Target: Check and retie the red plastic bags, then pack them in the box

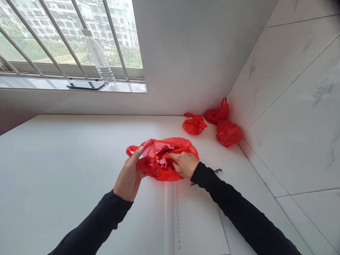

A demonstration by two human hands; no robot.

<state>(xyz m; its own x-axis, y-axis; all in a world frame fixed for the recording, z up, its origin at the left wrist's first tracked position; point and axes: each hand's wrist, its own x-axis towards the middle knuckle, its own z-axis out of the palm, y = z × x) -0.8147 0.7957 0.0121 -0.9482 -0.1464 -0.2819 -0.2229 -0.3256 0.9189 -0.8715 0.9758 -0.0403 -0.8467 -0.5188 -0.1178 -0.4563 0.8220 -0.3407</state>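
A red plastic bag (159, 174) is held up over the white table with its mouth open towards me. My left hand (129, 177) grips the bag's left side, thumb on the near face and fingers partly hidden behind the film. Inside the bag lie shiny red packets (162, 162) with some dark and yellow print. My right hand (188, 165) reaches into the opening from the right. Its index finger points onto the packets while the other fingers are curled. Whatever those curled fingers pinch is hidden.
Three knotted red bags, a small one (194, 124), one in the corner (217, 114) and a round one (229, 134), sit at the back right. Below my hands lies a spiral notebook (199, 219), with a dark pen-like object (218, 171) partly covered. A bottle (102, 65) and phone (85, 85) rest on the windowsill.
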